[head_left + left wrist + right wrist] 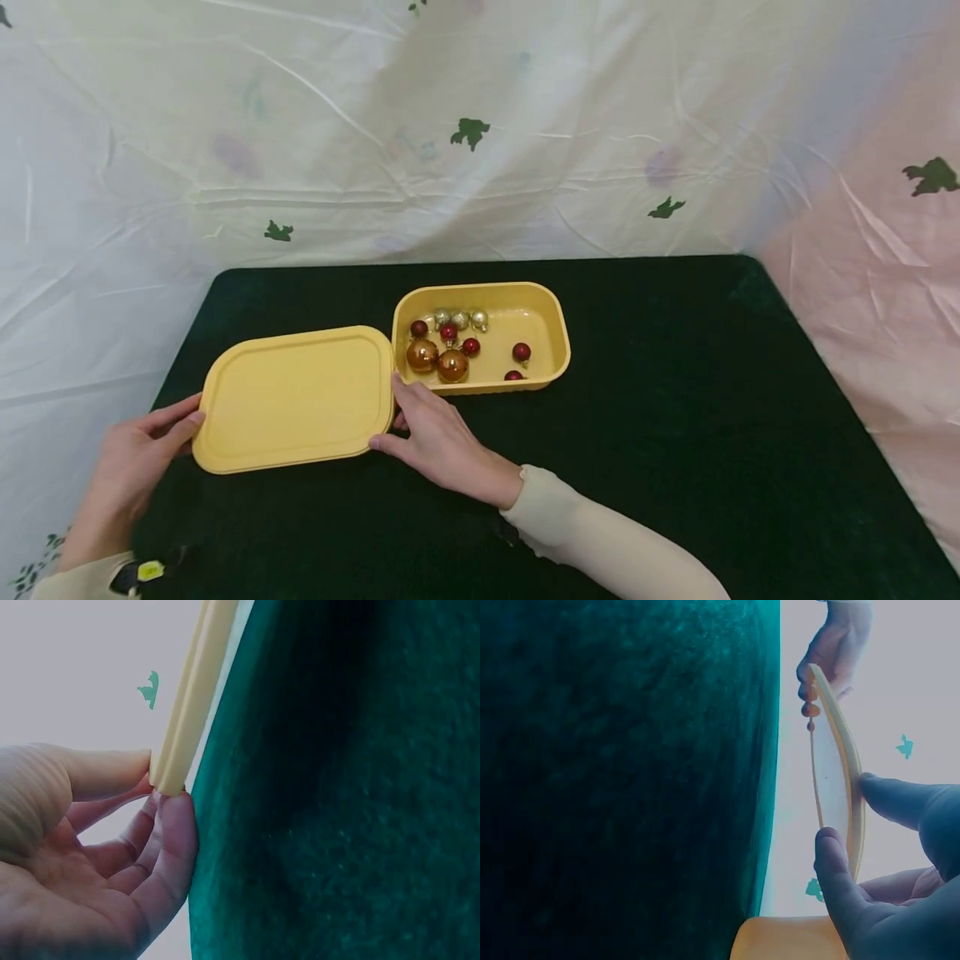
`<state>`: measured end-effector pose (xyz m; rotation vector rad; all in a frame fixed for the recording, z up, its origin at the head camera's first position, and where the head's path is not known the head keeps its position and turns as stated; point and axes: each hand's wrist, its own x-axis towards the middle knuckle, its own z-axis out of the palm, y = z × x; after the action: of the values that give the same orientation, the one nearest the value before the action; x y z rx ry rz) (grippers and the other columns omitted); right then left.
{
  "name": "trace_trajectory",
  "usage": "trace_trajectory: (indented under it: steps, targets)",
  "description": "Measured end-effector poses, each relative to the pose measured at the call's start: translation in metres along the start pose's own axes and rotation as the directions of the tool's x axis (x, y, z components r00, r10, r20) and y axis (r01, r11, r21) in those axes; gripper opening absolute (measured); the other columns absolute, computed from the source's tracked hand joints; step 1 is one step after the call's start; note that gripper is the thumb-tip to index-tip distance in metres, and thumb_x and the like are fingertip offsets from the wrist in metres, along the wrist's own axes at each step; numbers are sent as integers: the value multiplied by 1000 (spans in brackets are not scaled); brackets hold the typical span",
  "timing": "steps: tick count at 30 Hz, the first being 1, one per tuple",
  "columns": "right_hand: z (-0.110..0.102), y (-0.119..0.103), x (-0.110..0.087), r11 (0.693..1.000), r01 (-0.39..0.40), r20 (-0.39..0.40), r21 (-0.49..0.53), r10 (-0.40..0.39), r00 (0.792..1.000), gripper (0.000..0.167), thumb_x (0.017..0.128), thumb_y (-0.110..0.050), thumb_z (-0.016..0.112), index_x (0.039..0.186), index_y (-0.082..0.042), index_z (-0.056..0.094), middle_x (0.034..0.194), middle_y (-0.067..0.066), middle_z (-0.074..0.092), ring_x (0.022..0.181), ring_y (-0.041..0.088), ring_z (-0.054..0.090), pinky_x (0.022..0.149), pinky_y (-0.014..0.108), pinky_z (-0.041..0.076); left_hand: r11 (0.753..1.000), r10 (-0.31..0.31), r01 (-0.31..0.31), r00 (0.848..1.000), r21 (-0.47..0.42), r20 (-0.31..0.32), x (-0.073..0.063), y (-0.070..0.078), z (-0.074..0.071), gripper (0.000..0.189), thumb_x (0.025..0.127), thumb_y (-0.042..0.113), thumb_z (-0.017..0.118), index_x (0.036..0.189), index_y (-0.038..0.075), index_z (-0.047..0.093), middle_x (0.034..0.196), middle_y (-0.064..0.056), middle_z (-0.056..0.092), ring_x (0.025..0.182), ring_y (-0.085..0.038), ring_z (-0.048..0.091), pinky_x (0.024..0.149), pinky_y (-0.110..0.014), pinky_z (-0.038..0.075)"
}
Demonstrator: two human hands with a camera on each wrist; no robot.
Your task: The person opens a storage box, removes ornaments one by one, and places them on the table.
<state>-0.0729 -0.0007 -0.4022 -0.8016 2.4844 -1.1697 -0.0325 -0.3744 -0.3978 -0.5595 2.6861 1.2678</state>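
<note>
Both hands hold a flat yellow lid [296,400], raised above the dark green tabletop. My left hand [138,458] pinches its left end; in the left wrist view, thumb and fingers [176,832] grip the rim. Over at the right end, my right hand [442,437] holds the edge between thumb and fingers, and the right wrist view shows the lid [853,780] edge-on. Just right of it stands an open yellow box [558,342]. Inside are two large amber baubles [453,366], several small dark red baubles [521,352] and three pale gold ones [460,320].
A dark green cloth covers the table [675,417]. White and pinkish drapes [525,192] with green leaf-like marks hang behind and at the sides. A dark band with a yellow-green patch [150,571] sits at the left cuff.
</note>
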Motion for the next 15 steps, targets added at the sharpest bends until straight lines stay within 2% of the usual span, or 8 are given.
trace_trajectory:
  steps: [2,4,7,12,15]
  targets:
    - [2,0,2,1000,-13,18,7,13,1000,94,92,-32,80,164,-5,26,117,1,59,87,1,57,69,15,49,1000,-17,17,1000,25,12,2,-3,1,58,109,32,54,147,-11,48,133,-37,60,75,6,66,66,-22,61]
    - [4,0,3,1000,-21,33,5,21,999,93,93,-30,80,164,-6,25,112,0,58,83,-1,55,67,15,49,999,-28,27,999,39,21,4,-7,1,58,109,32,53,148,-11,47,139,-40,52,75,7,65,66,-23,61]
    - [9,-1,4,1000,-32,54,1,31,998,90,94,-27,79,163,-5,27,110,0,58,79,-3,54,65,14,49,997,-52,50,998,50,40,7,-11,0,59,109,32,52,148,-12,45,144,-41,47,75,11,61,67,-25,62]
    - [15,3,7,996,-66,83,53,61,995,79,95,-21,77,160,-3,35,103,-1,60,73,-3,56,62,15,51,995,-88,84,993,62,74,12,-16,-4,60,110,31,51,150,-12,42,147,-40,43,77,12,59,69,-27,62]
    - [16,6,11,991,-103,90,91,95,991,74,95,-18,77,158,-4,40,102,0,61,73,-2,58,62,16,52,990,-115,107,989,90,98,15,-20,-5,62,109,33,53,150,-12,43,147,-40,43,84,3,63,71,-30,63]
